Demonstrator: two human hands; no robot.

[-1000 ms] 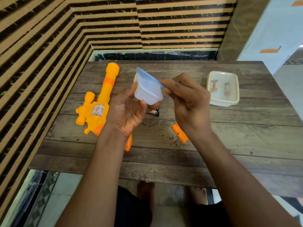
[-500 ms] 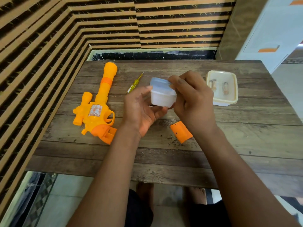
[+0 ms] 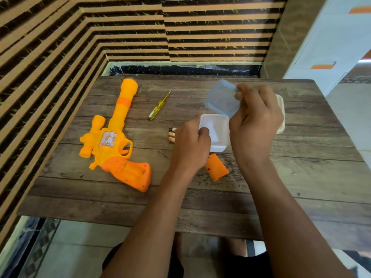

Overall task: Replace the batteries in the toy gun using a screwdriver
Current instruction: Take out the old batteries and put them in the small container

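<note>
Yellow toy gun (image 3: 109,141) lies flat, orange battery bay uncovered; left hand (image 3: 190,145) grips white tub (image 3: 217,133), right hand (image 3: 255,125) pinches its bluish, perhaps translucent lid (image 3: 221,98).

Yellow-and-orange toy gun (image 3: 112,137), yellow-handled screwdriver (image 3: 158,106), pale blue lid (image 3: 221,98), brown-and-black striped wall (image 3: 60,47).

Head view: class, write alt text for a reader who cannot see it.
The left hand grips a small white plastic tub while the right hand holds its translucent blue lid raised, at a wooden table bearing a yellow-orange toy gun.
</note>
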